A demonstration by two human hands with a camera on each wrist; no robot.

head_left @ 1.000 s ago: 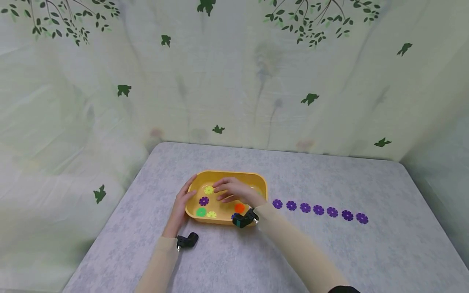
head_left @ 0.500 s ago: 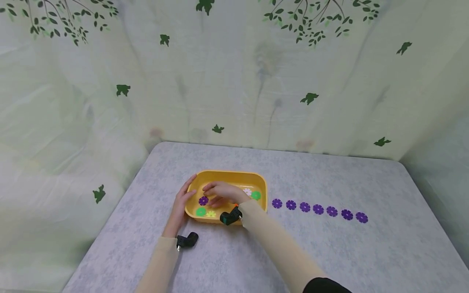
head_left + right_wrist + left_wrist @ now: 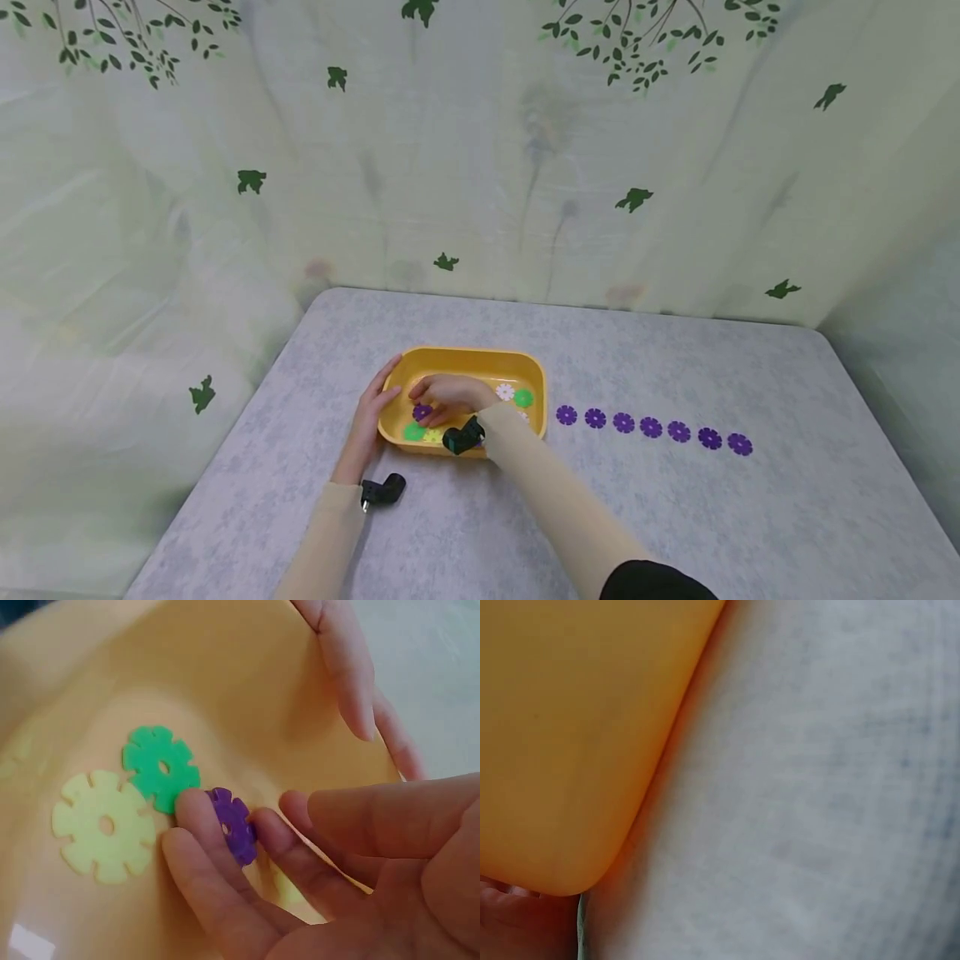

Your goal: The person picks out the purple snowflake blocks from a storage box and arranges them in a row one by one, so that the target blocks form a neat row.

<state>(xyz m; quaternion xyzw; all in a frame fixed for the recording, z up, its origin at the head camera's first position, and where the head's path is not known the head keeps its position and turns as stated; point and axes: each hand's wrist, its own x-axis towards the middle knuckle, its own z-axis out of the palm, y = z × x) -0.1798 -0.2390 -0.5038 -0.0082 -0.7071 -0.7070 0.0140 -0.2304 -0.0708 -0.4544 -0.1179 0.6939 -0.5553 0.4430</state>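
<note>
In the head view a yellow-orange plastic tray (image 3: 472,357) stands on the table. My left hand (image 3: 371,414) grips its left rim, thumb inside the wall and fingers outside. Inside the tray my right hand (image 3: 453,396) pinches a purple snowflake disc (image 3: 238,832) between its fingertips; the disc is tilted. Beside it in the right wrist view lie a green snowflake disc (image 3: 157,766) and a pale yellow snowflake disc (image 3: 105,826). The left wrist view shows mostly the tray's outer wall (image 3: 577,735). My right hand covers part of the tray floor.
A row of several purple snowflake discs (image 3: 651,427) runs to the right of the tray. Within the tray's right end are a white disc (image 3: 505,392) and another green disc (image 3: 523,398). A pale curtain (image 3: 480,167) hangs behind the grey table (image 3: 637,517).
My right hand has moved left and down into the tray and closed its fingertips on the purple disc, which has shifted slightly. The left hand stays on the rim.
</note>
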